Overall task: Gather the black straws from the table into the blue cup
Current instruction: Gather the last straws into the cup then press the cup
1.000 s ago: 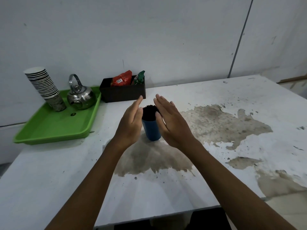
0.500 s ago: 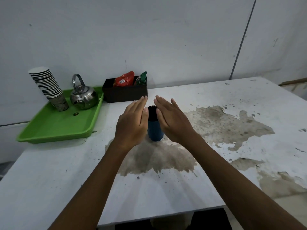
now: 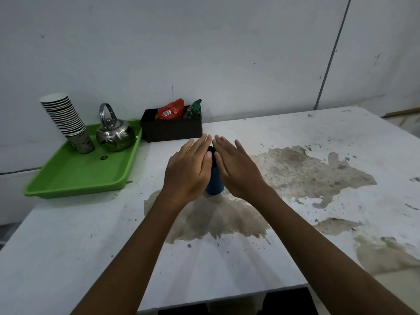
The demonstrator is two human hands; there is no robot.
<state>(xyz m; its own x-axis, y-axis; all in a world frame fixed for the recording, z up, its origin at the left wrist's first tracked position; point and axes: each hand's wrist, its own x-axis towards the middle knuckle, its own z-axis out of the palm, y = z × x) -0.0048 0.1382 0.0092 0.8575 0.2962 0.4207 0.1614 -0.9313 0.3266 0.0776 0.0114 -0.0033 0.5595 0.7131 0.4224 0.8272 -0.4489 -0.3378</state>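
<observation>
Stained table (image 3: 295, 223), straw-filled blue cup (image 3: 214, 184)

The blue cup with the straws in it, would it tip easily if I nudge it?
Probably yes: the blue cup looks tall and narrow, and the black straws stand above its rim, raising the weight. It likely feels light; whether the stained table is wet can't be told.
</observation>
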